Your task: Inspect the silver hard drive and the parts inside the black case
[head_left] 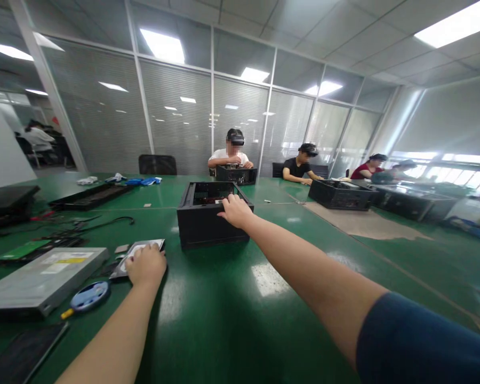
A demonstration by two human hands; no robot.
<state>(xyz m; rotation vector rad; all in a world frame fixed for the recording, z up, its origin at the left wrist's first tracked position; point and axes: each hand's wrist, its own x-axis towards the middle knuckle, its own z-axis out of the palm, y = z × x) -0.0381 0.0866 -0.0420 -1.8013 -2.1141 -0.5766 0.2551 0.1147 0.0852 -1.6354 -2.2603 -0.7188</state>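
Observation:
A black computer case (214, 229) lies with its open side up on the green table in front of me. My right hand (237, 210) reaches out to its near right edge, with the fingers bent over the rim and the tips partly hidden inside. To the left, my left hand (147, 262) is closed over a hard drive (133, 255) with a silver top and dark edge. The palm covers much of that drive, which rests at table height. Close by lie a small square piece (122, 248) and a blue round tool (90, 296) with a yellow tip.
At left are a silver optical drive (60, 272), a green circuit board (24, 250), a black panel (26, 349), loose cables (104, 224) and a long black frame (92, 196). Blue gloves (144, 181) lie farther back. Several people sit across the table, near other cases (340, 193) and cardboard (368, 221).

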